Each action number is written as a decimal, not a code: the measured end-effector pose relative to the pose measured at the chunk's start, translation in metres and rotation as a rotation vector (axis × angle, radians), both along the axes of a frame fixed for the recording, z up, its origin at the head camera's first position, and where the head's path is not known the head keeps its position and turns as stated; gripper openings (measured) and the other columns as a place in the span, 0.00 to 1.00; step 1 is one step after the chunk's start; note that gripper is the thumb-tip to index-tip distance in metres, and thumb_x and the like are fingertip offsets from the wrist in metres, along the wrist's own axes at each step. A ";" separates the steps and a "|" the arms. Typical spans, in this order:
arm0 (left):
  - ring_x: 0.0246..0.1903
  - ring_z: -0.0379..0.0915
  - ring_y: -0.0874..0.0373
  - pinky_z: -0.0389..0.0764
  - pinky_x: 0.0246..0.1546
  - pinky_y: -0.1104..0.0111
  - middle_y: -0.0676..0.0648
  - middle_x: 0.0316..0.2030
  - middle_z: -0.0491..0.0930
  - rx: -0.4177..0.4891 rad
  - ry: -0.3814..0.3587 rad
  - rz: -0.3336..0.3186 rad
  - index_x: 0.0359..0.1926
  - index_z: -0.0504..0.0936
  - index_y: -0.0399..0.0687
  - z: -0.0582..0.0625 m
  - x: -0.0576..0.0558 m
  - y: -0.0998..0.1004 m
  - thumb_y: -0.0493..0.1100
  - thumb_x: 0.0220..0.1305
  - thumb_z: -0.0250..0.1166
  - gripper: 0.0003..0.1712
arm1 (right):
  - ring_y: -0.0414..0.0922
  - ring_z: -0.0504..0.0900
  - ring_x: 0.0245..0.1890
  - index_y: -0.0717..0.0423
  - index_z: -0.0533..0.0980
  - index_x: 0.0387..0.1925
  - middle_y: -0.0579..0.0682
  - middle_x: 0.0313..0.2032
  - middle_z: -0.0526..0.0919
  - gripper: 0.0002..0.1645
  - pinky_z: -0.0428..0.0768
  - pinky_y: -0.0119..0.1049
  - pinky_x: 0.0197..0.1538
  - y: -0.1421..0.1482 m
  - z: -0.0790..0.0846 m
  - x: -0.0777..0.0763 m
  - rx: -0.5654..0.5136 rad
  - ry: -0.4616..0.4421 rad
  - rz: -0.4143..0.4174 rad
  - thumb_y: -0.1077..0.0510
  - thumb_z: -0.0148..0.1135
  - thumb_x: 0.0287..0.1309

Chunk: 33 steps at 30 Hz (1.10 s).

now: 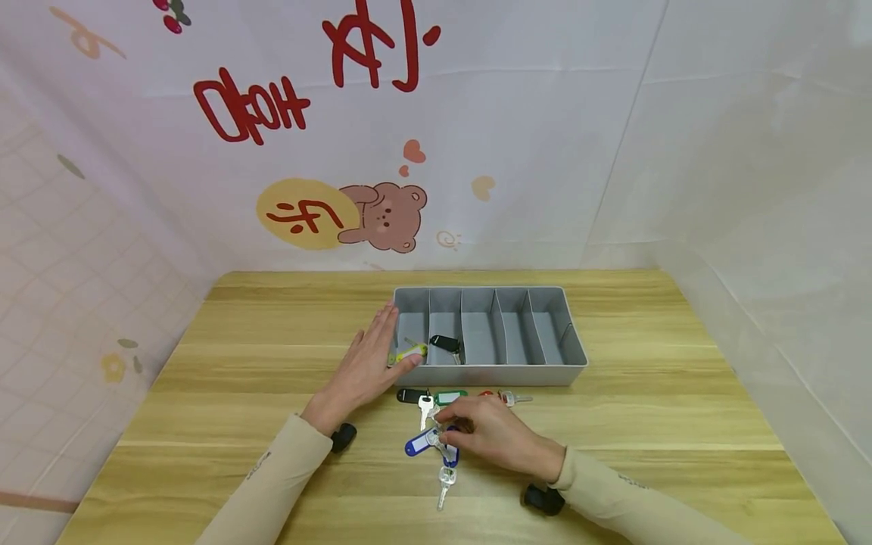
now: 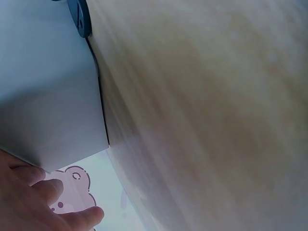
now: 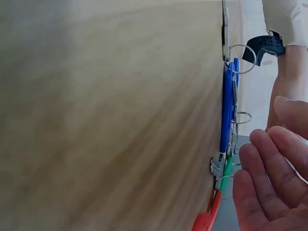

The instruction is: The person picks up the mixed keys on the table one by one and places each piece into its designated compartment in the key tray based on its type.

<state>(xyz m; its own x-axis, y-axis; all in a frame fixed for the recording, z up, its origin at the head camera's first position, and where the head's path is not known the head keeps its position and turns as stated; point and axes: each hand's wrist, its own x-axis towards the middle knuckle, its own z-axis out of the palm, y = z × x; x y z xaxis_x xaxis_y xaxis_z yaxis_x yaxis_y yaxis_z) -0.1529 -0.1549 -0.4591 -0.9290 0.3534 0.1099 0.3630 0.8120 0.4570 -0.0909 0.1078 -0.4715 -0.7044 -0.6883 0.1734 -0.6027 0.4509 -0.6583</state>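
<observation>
My left hand rests along the left end of a grey divided box, fingers straight against its side and thumb at the front rim. My right hand hovers over a loose group of tagged keys, thumb and forefinger apart beside a blue key tag. Partly behind its fingertips lies a second blue tag, with a silver key below it. In the right wrist view, the blue tags appear edge-on beside my loosely bent fingers.
Between box and hand lie a black tag, a green tag and a red tag with keys. A yellow tag sits in the leftmost compartment, another black tag in the second. A printed curtain hangs behind the table.
</observation>
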 end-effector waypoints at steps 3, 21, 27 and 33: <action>0.81 0.36 0.47 0.52 0.73 0.36 0.41 0.83 0.40 0.003 0.000 0.000 0.83 0.44 0.39 0.000 0.000 0.001 0.71 0.73 0.54 0.57 | 0.35 0.85 0.39 0.54 0.87 0.48 0.42 0.42 0.90 0.13 0.80 0.28 0.44 0.000 -0.002 0.000 0.009 0.001 -0.003 0.56 0.74 0.63; 0.81 0.36 0.46 0.51 0.73 0.36 0.42 0.83 0.40 0.000 0.006 0.008 0.82 0.46 0.37 0.000 0.000 0.001 0.71 0.73 0.55 0.57 | 0.29 0.81 0.35 0.49 0.88 0.40 0.36 0.36 0.87 0.06 0.78 0.26 0.40 -0.005 -0.005 -0.003 0.076 0.026 -0.010 0.57 0.76 0.60; 0.81 0.36 0.47 0.52 0.73 0.36 0.41 0.83 0.41 0.005 0.008 0.008 0.83 0.45 0.38 -0.001 0.001 0.001 0.71 0.73 0.55 0.57 | 0.28 0.80 0.35 0.48 0.88 0.38 0.35 0.35 0.86 0.04 0.78 0.25 0.39 -0.006 -0.006 -0.005 0.087 0.050 -0.003 0.56 0.76 0.61; 0.81 0.38 0.45 0.52 0.72 0.36 0.41 0.83 0.40 0.009 0.007 0.004 0.82 0.45 0.38 0.000 0.001 0.002 0.70 0.73 0.56 0.57 | 0.27 0.79 0.34 0.47 0.88 0.37 0.35 0.34 0.86 0.03 0.78 0.24 0.39 -0.006 -0.005 -0.005 0.093 0.050 0.000 0.56 0.75 0.61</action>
<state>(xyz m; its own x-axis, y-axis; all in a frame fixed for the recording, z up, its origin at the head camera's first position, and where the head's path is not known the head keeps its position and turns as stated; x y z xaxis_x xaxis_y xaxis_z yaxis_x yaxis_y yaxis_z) -0.1522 -0.1529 -0.4592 -0.9297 0.3485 0.1195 0.3627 0.8092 0.4622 -0.0961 0.1016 -0.4761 -0.6968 -0.7028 0.1435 -0.6334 0.5091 -0.5828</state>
